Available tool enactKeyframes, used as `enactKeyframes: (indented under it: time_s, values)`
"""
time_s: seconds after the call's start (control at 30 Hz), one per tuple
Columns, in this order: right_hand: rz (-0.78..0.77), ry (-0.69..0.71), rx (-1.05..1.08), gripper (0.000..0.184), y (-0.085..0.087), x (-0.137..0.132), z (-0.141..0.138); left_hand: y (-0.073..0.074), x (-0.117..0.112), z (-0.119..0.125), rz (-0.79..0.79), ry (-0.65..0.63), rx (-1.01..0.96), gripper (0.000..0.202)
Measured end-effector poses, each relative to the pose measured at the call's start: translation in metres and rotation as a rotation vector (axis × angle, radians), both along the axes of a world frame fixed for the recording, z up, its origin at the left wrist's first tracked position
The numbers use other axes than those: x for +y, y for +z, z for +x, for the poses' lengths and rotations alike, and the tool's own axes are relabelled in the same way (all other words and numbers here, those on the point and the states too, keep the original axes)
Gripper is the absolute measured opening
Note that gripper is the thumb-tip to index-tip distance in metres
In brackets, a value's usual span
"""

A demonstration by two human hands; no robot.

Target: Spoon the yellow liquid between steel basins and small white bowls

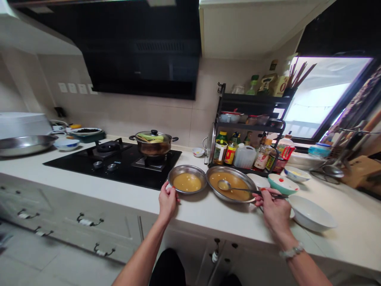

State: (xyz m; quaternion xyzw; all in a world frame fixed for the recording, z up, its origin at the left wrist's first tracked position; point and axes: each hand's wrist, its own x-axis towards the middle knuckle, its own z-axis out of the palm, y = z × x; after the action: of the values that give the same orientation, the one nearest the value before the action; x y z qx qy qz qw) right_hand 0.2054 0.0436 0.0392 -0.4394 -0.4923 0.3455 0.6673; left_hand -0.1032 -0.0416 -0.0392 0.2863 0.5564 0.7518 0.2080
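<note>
My left hand grips the near left rim of a smaller steel bowl, which holds a yellow-brown liquid with pale bits. Just right of it stands a larger steel bowl with a similar brown liquid. My right hand is closed around the dark handle of a ladle. The ladle's round head lies over the larger bowl, at the liquid's surface; how deep it dips I cannot tell. White bowls, one close beside my right wrist, stand to the right.
A lidded pot sits on the black cooktop at left. Behind the bowls, a black rack carries bottles and jars. A green bowl stands to the right, and a wide pan at far left. The counter's front edge runs near both bowls.
</note>
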Motion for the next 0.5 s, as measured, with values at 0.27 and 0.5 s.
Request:
enactKeyframes:
  time_s: [0.27, 0.5]
  values:
    - [0.023, -0.012, 0.006, 0.035, 0.01, 0.001, -0.004, 0.001, 0.0, 0.0, 0.006, 0.006, -0.005, 0.056]
    - [0.094, 0.057, 0.066, 0.031, 0.026, 0.002, -0.034, 0.001, 0.0, 0.001, 0.008, 0.001, -0.011, 0.057]
